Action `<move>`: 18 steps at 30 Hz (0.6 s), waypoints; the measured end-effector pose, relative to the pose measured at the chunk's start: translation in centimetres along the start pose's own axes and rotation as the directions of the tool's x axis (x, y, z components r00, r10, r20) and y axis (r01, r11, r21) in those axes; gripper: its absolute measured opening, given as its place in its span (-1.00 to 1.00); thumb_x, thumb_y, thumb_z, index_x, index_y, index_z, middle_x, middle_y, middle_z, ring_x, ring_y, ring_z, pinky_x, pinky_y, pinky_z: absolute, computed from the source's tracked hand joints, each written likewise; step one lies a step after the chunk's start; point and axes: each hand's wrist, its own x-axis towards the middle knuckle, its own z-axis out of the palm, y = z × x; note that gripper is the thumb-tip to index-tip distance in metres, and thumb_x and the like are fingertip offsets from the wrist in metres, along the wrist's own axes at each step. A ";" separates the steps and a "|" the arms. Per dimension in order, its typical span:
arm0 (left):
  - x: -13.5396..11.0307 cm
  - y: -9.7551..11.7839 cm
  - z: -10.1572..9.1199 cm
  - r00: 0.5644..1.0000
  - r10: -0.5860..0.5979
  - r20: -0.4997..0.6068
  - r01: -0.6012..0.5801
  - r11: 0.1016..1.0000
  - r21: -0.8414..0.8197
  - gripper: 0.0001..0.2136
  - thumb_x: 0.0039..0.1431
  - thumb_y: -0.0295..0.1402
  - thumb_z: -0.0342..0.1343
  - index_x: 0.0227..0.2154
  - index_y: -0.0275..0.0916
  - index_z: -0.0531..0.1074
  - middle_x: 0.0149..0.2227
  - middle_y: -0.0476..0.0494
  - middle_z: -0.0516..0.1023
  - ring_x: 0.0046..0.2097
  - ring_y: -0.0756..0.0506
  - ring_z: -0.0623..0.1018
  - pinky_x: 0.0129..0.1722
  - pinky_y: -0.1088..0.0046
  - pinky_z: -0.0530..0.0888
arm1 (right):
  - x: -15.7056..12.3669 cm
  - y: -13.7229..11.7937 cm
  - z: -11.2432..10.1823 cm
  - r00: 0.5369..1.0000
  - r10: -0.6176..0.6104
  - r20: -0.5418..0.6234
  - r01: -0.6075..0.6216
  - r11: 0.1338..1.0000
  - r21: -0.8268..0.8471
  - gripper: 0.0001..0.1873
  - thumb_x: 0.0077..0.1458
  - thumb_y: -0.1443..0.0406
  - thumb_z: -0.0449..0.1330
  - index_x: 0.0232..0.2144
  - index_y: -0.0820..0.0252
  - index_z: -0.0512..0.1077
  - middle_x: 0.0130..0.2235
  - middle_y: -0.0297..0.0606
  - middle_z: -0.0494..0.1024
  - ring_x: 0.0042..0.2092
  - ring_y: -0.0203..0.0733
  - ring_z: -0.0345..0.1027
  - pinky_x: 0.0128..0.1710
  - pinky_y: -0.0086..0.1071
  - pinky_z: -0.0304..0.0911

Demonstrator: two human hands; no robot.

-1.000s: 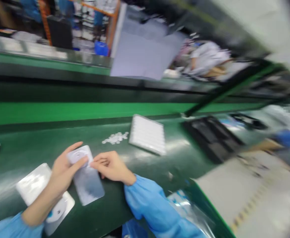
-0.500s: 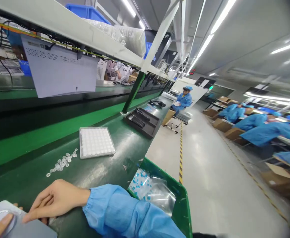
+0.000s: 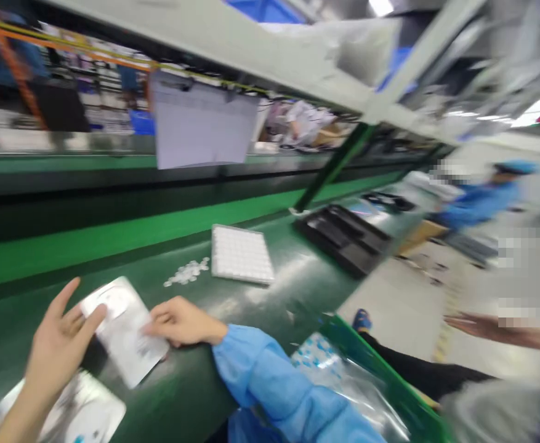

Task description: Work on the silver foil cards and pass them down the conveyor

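Apparently the work is partway along: one flat, pale-grey rectangular panel (image 3: 131, 335) with a round white disc (image 3: 117, 301) is in hand, while a loose cluster of small, whitish translucent pieces (image 3: 188, 272) and a second pale, disc-bearing panel (image 3: 95, 417) lie on the dark-green bench (image 3: 196, 384), and how much remains cannot be told. The held panel sits between the hands, its disc end gripped by the bare left hand (image 3: 61, 338), thumb across its face; the bare right hand (image 3: 181, 323), fingers curled, meets its right edge, though blur hides whether it pinches anything.
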 end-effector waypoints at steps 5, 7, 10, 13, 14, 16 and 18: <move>-2.5 0.9 -5.1 0.973 0.097 0.210 -0.186 0.867 0.462 -0.23 0.14 0.06 0.23 0.35 -0.10 0.19 0.31 -0.32 0.40 0.34 -0.43 0.36 0.34 -0.20 0.24 | 5.0 -2.8 -1.1 0.988 -0.114 -0.105 0.117 0.993 0.017 -0.62 0.40 0.05 0.14 -0.23 0.29 0.45 -0.48 -0.39 0.50 -0.60 -0.42 0.23 -0.61 -0.53 0.17; -4.7 0.3 -6.3 0.948 -0.003 0.320 -0.213 0.738 0.641 -0.14 0.12 0.00 0.26 0.42 -0.12 0.07 0.40 -0.36 0.26 0.41 -0.50 0.22 0.34 -0.30 0.15 | 6.8 -4.2 -1.4 0.980 -0.153 -0.130 0.156 0.988 0.008 -0.68 0.38 0.11 0.19 -0.09 0.29 0.47 -0.26 -0.27 0.56 -0.38 -0.31 0.44 -0.39 -0.41 0.42; -7.1 -0.2 -6.8 0.932 -0.101 0.349 -0.228 0.588 0.776 0.04 0.01 -0.17 0.35 0.46 -0.28 -0.10 0.45 -0.49 0.10 0.46 -0.52 0.08 0.36 -0.27 0.12 | 8.1 -4.9 -0.8 0.978 -0.177 -0.114 0.178 0.984 -0.006 -0.64 0.35 0.16 0.24 0.09 0.24 0.43 0.04 -0.14 0.51 -0.06 -0.10 0.50 -0.09 -0.15 0.50; -7.5 0.3 -6.2 0.949 -0.127 0.287 -0.178 0.537 0.825 0.11 -0.08 -0.27 0.42 0.47 -0.30 -0.11 0.35 -0.52 0.29 0.37 -0.51 0.27 0.28 -0.16 0.28 | 7.7 -3.8 1.3 0.986 -0.164 -0.037 0.163 0.986 -0.035 -0.67 0.36 0.16 0.23 0.05 0.25 0.45 -0.03 -0.16 0.55 -0.14 -0.16 0.51 -0.18 -0.23 0.51; -7.3 0.5 -6.1 0.958 -0.117 0.262 -0.157 0.552 0.819 0.14 -0.12 -0.28 0.45 0.47 -0.29 -0.11 0.28 -0.49 0.37 0.31 -0.49 0.33 0.24 -0.12 0.32 | 7.1 -3.2 2.1 0.988 -0.157 0.000 0.157 0.987 -0.048 -0.68 0.36 0.14 0.23 0.01 0.26 0.47 -0.10 -0.18 0.57 -0.21 -0.20 0.51 -0.27 -0.31 0.49; -6.5 0.7 -6.0 0.973 -0.084 0.215 -0.115 0.630 0.768 0.16 -0.16 -0.31 0.47 0.47 -0.24 -0.10 0.14 -0.37 0.46 0.19 -0.42 0.42 0.18 -0.03 0.37 | 5.3 -2.0 3.1 0.986 -0.145 0.081 0.151 0.985 -0.079 -0.68 0.31 0.12 0.27 -0.06 0.27 0.54 -0.23 -0.20 0.61 -0.29 -0.23 0.50 -0.40 -0.43 0.41; -5.7 0.7 -6.2 0.985 -0.053 0.167 -0.077 0.726 0.683 0.08 -0.15 -0.30 0.46 0.44 -0.20 0.03 0.00 -0.23 0.48 0.05 -0.31 0.49 0.11 0.09 0.41 | 3.1 -1.0 3.4 0.976 -0.138 0.169 0.161 0.978 -0.134 -0.64 0.24 0.11 0.32 -0.07 0.27 0.59 -0.26 -0.18 0.65 -0.31 -0.24 0.49 -0.41 -0.46 0.35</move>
